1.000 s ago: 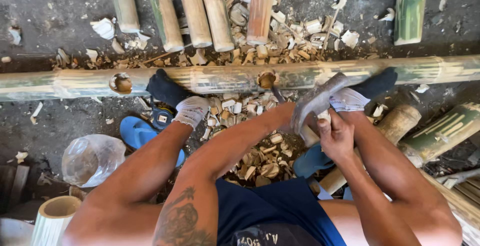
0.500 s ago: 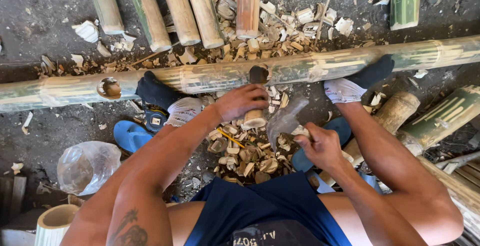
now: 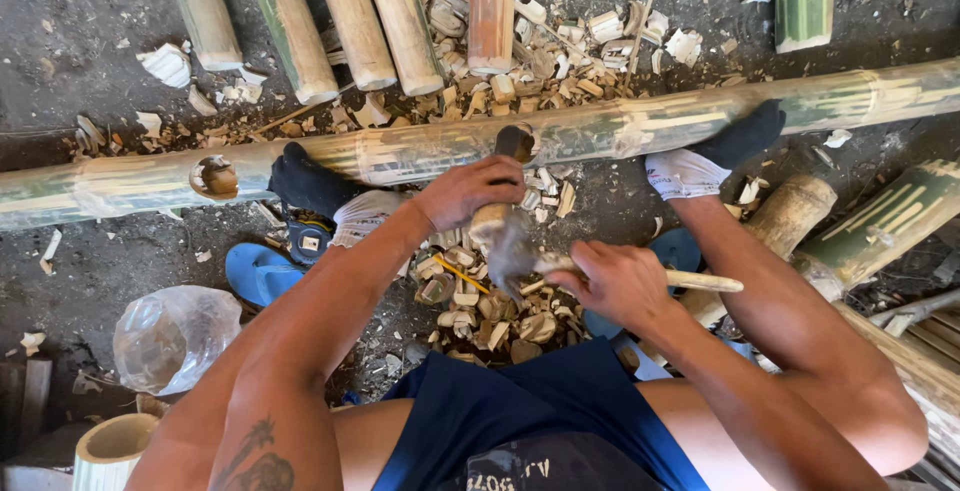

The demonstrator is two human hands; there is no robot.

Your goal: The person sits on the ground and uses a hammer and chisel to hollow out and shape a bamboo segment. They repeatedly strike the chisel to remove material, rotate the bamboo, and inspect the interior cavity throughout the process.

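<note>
Our left hand (image 3: 468,191) curls its fingers around a short bamboo piece (image 3: 490,221); our right hand (image 3: 615,281) grips a hatchet (image 3: 515,256), blade against it, above scattered chips (image 3: 500,321).

Short bamboo piece (image 3: 490,219): pale tan, cylindrical, stubby, standing roughly upright near frame centre, its top covered by the gripping left hand (image 3: 468,191).

Hatchet (image 3: 560,263): grey metal head, blurred, touching the piece's lower side at its 5 o'clock; light wooden handle runs out toward 3 o'clock, nearly level, held mid-length in the closed right hand (image 3: 618,283).

Both sit over a heap of bamboo chips (image 3: 490,316).
</note>
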